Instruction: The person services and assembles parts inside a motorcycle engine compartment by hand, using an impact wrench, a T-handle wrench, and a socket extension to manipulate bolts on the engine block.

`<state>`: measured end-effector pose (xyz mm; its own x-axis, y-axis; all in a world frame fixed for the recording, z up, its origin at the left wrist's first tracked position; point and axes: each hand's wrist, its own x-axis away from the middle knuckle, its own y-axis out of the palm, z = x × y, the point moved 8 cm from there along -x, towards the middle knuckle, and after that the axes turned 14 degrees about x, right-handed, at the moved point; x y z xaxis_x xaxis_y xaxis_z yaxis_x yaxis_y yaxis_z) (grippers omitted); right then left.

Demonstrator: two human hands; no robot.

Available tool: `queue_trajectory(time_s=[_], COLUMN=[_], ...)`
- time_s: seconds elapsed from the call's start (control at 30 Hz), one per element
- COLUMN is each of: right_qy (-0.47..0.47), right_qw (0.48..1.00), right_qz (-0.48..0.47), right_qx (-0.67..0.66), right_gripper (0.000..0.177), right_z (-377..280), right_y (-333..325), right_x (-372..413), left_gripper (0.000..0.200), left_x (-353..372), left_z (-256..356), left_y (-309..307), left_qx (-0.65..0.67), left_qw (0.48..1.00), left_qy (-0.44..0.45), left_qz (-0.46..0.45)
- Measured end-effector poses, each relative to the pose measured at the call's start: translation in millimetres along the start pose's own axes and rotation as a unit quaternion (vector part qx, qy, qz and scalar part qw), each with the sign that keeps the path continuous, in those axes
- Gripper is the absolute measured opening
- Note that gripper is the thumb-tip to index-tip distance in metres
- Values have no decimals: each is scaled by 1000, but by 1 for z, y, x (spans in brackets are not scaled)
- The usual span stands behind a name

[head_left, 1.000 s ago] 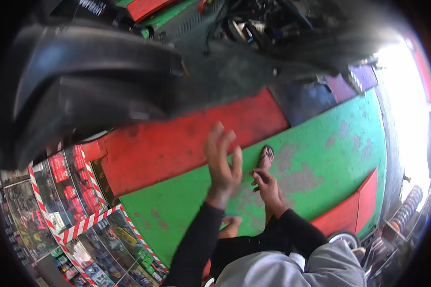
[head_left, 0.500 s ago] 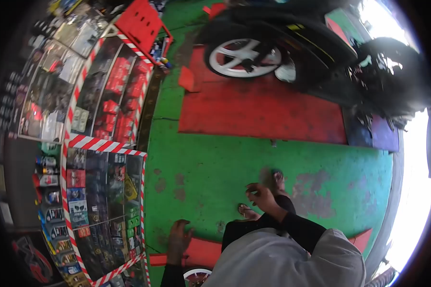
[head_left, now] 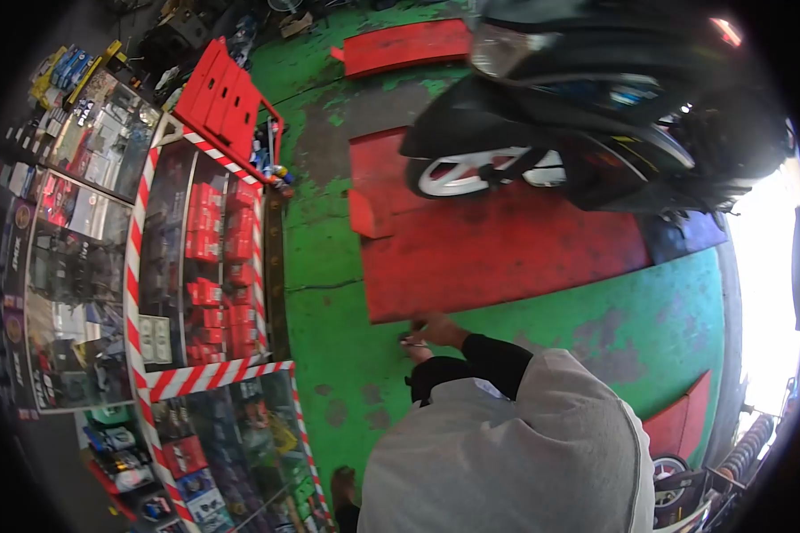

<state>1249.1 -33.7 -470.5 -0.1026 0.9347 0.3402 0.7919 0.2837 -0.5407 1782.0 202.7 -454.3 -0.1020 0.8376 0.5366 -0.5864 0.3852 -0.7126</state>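
Observation:
My right hand [head_left: 437, 330] hangs empty in front of my body, its fingers loosely curled and apart. Below it is part of my foot [head_left: 417, 353], and in the view it overlaps the near edge of the red platform [head_left: 507, 249]. At the lower left my left hand [head_left: 343, 484] hangs low beside the glass display case [head_left: 231, 435], small and partly cut off by my body; its fingers look loose, with nothing seen in them. A black scooter [head_left: 587, 151] with a white-spoked wheel [head_left: 458, 176] stands on the platform.
Red-and-white striped tape [head_left: 209, 379] edges the cases, which hold red boxes [head_left: 206, 231]. A red perforated panel [head_left: 222, 99] stands at their far end. Another red ramp [head_left: 409, 46] lies beyond. At lower right are a red panel [head_left: 680, 413], a wheel [head_left: 669, 475] and a coil spring [head_left: 747, 449].
My view has moved forward and turned, bringing the platform's near edge close to my feet. My right hand has swung leftward in view; my left hand is lower and less visible.

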Motion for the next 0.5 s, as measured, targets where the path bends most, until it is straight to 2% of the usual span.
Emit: queue_trajectory(time_s=[0.03, 0.07, 0.13, 0.2, 0.23, 0.3, 0.33, 0.4, 0.43, 0.5], right_qy=[49, 136, 195, 205, 202, 141, 142, 179, 176, 230], right_qw=[996, 988, 965, 961, 962, 954, 954, 918, 918, 880], right_qz=[62, 71, 173, 186, 185, 259, 257, 319, 323, 380], right_qx=[37, -5, -14, -10, -14, -54, -58, -151, -149, -166], right_gripper=[33, 31, 32, 30, 30, 28, 28, 25, 25, 21], right_z=[39, 42, 69, 55, 44, 16, -3, -35, -41, -47], right_y=[9, -9, -11, -19, -23, -41, -49, -78, -85, -93], right_x=[-31, -35, -54, -75, -93, -126, -144, -184, -214, -253], left_gripper=[36, 36, 36, 36, 36, 37, 37, 37, 37, 37], left_x=[13, 21, 29, 12, -4, -43, -67, -125, -158, -229], left_z=[-9, -10, -8, 5, 13, 28, 37, 55, 66, 76], left_y=[-19, -37, -64, -94, -106, -132, -146, -176, -192, -231], left_qx=[-8, 13, 50, 77, 85, 99, 104, 115, 121, 123], left_qw=[997, 992, 977, 969, 966, 965, 966, 969, 971, 978], left_qy=[-64, -114, -190, -223, -229, -229, -224, -203, -188, -148], left_qz=[-35, -57, -77, -79, -82, -81, -81, -80, -79, -76])
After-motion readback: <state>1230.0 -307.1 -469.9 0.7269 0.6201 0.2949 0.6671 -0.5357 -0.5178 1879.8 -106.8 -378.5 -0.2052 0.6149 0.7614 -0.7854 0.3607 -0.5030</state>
